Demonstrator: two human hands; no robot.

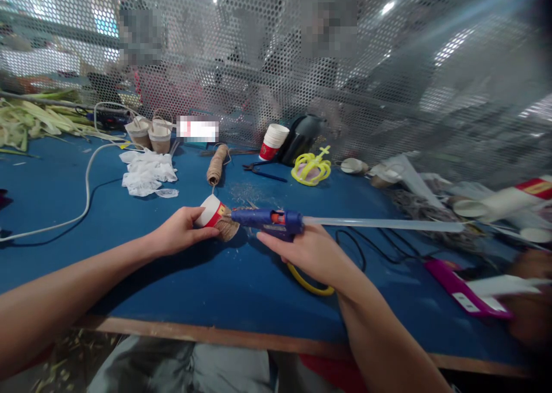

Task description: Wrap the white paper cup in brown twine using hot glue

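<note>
My left hand point(186, 231) is closed around a paper cup point(211, 210), tilted on its side, white and red with twine wound over its lower part. In my right hand point(308, 249) is a blue glue gun point(269, 220), with a long clear glue stick point(383, 224) sticking out of its back to the right. The gun's nozzle is at the cup's twine-wrapped side; whether they touch cannot be told. A strand runs from the cup up to a twine spool point(217, 164) lying just behind it.
White gloves point(149, 172), twine-wrapped cups point(160, 136) and husks point(38, 119) lie back left. Behind are stacked cups point(273, 142), pliers point(265, 173) and a yellow crown point(311, 170). Yellow handles point(310, 282) lie under my right hand; a purple object point(468, 289) is right.
</note>
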